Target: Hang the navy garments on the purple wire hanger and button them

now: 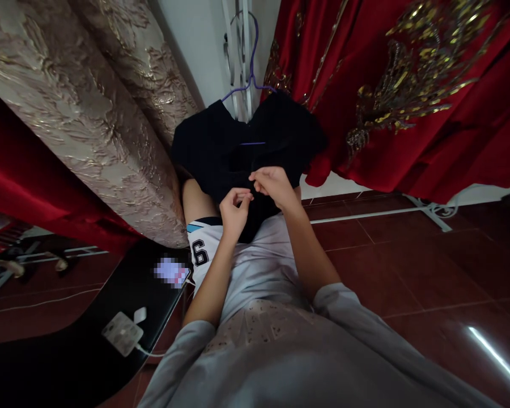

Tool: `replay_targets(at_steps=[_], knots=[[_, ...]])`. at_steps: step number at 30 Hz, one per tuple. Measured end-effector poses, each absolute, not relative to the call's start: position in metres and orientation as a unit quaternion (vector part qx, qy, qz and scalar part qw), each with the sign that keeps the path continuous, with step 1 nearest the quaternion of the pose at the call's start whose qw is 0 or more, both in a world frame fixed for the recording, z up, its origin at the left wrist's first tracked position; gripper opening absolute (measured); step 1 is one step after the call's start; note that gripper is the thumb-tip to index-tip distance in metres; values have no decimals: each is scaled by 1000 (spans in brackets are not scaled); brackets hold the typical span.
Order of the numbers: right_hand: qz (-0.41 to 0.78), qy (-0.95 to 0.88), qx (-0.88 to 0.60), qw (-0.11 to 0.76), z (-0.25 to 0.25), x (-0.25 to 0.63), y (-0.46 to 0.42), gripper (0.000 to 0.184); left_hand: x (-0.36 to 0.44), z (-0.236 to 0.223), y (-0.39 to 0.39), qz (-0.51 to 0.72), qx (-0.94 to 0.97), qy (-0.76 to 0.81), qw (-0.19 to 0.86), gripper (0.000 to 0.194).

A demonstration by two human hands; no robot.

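Note:
A dark garment (pixel 208 139) hangs on a purple hanger (pixel 253 59) in front of me, its lower part spread over my lap. Part of the hanger's bar shows through an opening in the cloth. My left hand (pixel 235 211) is closed in a pinch, thumb against fingertips, over the lower middle of the garment. Just above and to the right, my right hand (pixel 274 184) is also pinched, its fingertips close to those of the left. Whatever lies between the fingers is too small and dark to make out.
White metal poles (pixel 246 39) stand behind the hanger. Red cloth with gold sequins (pixel 408 85) hangs at right, a textured beige curtain (pixel 110 119) at left. A black bench (pixel 80 334) beside me bears a phone (pixel 172 272), a power bank (pixel 122 333) and a small white case (pixel 140 314).

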State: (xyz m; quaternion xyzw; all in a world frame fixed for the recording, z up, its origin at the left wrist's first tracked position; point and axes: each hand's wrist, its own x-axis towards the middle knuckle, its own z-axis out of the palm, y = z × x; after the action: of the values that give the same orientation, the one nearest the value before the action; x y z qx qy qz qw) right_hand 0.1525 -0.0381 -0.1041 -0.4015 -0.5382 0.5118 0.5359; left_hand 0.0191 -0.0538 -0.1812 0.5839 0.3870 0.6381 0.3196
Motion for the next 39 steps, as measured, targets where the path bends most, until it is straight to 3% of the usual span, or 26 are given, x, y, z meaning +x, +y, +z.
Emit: replay_targets(at_steps=[4, 6, 11, 16, 19, 23, 27, 30, 33, 35, 39], knots=[[506, -592, -401, 482, -91, 153, -35, 16, 16, -170, -43, 658, 597, 388, 245, 18], [534, -594, -392, 456, -103, 154, -41, 17, 12, -167, -39, 630, 641, 392, 199, 6], [607, -535, -395, 435, -142, 159, -43, 19, 9, -183, -41, 554, 701, 417, 165, 11], [471, -513, -399, 596, -84, 167, 2, 25, 27, -220, -40, 498, 730, 433, 179, 15], [394, -538, -394, 632, -30, 170, 17, 27, 34, -220, -30, 469, 740, 434, 208, 16], [394, -572, -377, 613, -2, 167, 4, 25, 36, -157, -13, 503, 749, 352, 250, 5], [391, -591, -379, 595, -7, 167, -8, 26, 23, -61, 2, 627, 666, 296, 275, 38], [337, -583, -381, 633, -12, 169, -6, 25, 6, -15, 17, 597, 677, 286, 321, 31], [351, -583, -390, 621, -20, 167, 2, 27, -3, -2, 27, 544, 716, 290, 328, 25], [376, -584, -386, 607, -29, 164, 11, 30, -1, -2, 25, 513, 756, 296, 280, 21], [315, -583, -409, 627, -58, 155, 29, 27, 2, 2, 15, 480, 824, 294, 65, 7]])
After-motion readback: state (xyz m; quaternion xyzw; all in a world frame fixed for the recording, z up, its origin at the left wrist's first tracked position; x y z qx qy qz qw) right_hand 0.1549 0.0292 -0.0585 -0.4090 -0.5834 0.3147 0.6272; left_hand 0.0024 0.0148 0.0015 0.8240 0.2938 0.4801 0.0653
